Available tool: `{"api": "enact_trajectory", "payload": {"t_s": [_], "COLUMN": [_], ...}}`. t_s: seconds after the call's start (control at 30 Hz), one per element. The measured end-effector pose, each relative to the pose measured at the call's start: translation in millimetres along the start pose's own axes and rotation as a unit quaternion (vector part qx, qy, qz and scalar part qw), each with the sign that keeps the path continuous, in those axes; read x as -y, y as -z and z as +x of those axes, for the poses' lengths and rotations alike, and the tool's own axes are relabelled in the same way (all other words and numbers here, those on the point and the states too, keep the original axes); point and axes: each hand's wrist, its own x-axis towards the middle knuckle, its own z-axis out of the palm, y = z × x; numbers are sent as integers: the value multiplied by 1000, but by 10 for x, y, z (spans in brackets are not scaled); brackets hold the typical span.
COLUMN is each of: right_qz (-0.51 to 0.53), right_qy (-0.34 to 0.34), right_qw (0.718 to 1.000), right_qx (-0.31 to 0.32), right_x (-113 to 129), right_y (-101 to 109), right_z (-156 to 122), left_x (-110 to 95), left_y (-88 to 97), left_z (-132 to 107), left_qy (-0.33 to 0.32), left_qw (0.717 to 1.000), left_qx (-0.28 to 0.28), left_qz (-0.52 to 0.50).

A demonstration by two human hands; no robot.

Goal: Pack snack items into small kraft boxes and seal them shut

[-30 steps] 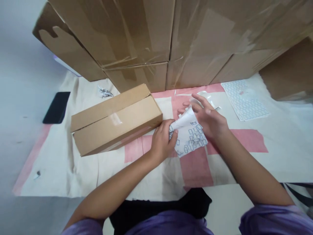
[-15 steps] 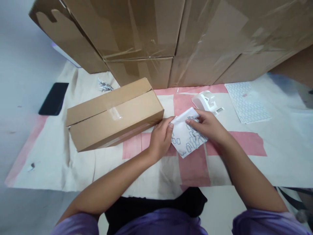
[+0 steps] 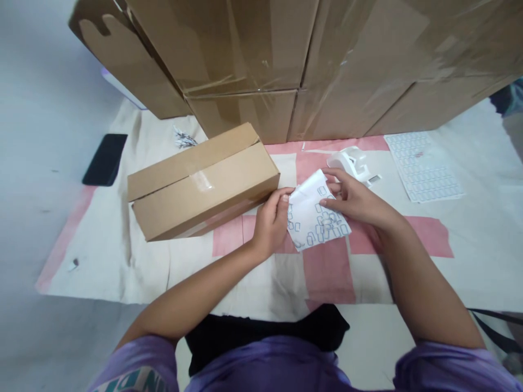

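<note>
1. Paper sheet (image 3: 304,212), white, marked with blue-outlined shapes: being held over the tabletop (image 3: 143,277) between both hands, just right of the brown carton (image 3: 204,185)
2. Left hand (image 3: 272,223): fingers being clamped on the sheet's left edge, thumb being laid along it
3. Right hand (image 3: 357,201): thumb being pressed on the outlined face, other fingers being closed behind the upper right edge; their tips are being hidden by the paper, so the firmness of the pinch cannot be told
4. Tear, judged the chief hazard: thin paper is being gripped at opposite edges, and a split could be caused by the hands being drawn apart
5. Crease: the upper part is being bent over, and a lasting fold could be set by a harder squeeze
6. Snag: outlines are being crowded together at the lower right, and any loose edge there could be caught by the right thumb
7. Slip: only margins are being gripped, so the sheet could be dropped if one side were released too soon
8. Knock: the carton's end is being closely neighboured by the left knuckles, the white tape dispenser (image 3: 349,163) by the right hand; either could be nudged by a wide swing
</note>
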Motion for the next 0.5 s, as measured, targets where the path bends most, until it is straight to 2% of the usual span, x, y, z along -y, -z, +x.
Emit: {"api": "enact_trajectory", "payload": {"t_s": [0.13, 0.33, 0.5], "right_qz": [50, 64, 58], "right_qy": [10, 2, 2], "right_qw": [998, 995, 994], "right_qx": [29, 76, 90], "right_x": [28, 119, 115], "right_y": [3, -3, 7], "right_z": [-6, -60, -61], "left_x": [-1, 8, 14], "left_y": [-12, -12, -13], "left_z": [-10, -19, -31], "left_qy": [12, 11, 19], "left_qw": [1000, 1000, 999], "left_qx": [9, 1, 2], "left_qz": [-9, -27, -51]}}
